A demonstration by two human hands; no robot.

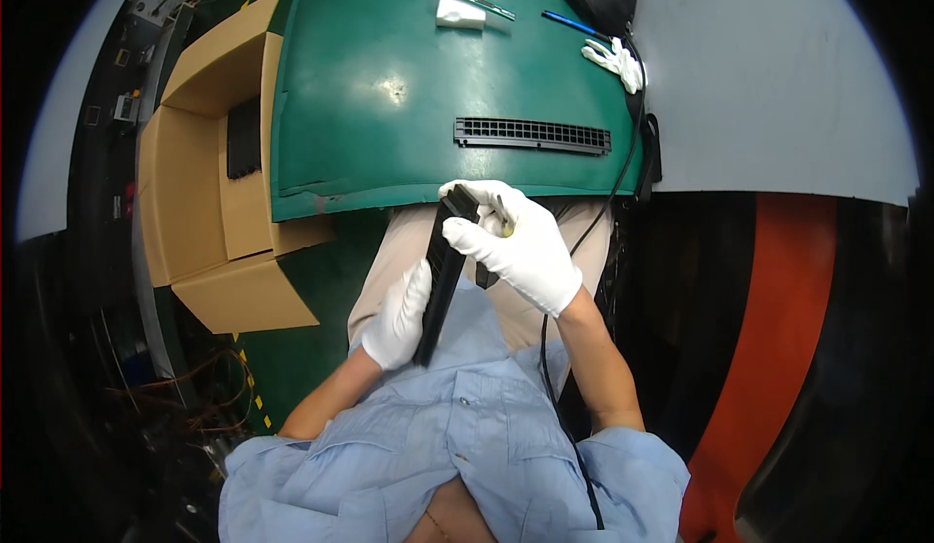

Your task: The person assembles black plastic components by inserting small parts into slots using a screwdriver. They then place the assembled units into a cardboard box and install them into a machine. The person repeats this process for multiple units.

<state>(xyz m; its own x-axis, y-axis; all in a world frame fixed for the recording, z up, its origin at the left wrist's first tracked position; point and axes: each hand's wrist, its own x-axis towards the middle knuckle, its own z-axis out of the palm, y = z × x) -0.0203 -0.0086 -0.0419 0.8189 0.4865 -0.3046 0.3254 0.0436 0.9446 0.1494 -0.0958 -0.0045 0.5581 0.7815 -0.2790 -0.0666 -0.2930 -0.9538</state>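
Nearest us spreads the light blue shirt [409, 426], and just beyond it a long black part [446, 280] slants over the lap [397, 251], off the desk [379, 144], probably so both gloved hands can reach around it. We see the left hand [401, 319] with its fingers closed along the lower side, seemingly as a steadying support. The right hand [525, 251] pinches the upper end between thumb and fingers (something small and metallic shows in its curl, though we cannot tell what), perhaps to keep that end from swinging. On the desk, a black grille [532, 136] lies flat near the front edge, within easy reach, we judge. Left of the desk stands a cardboard box [195, 193], flaps spread, which leaves the dark contents [243, 139] accessible.
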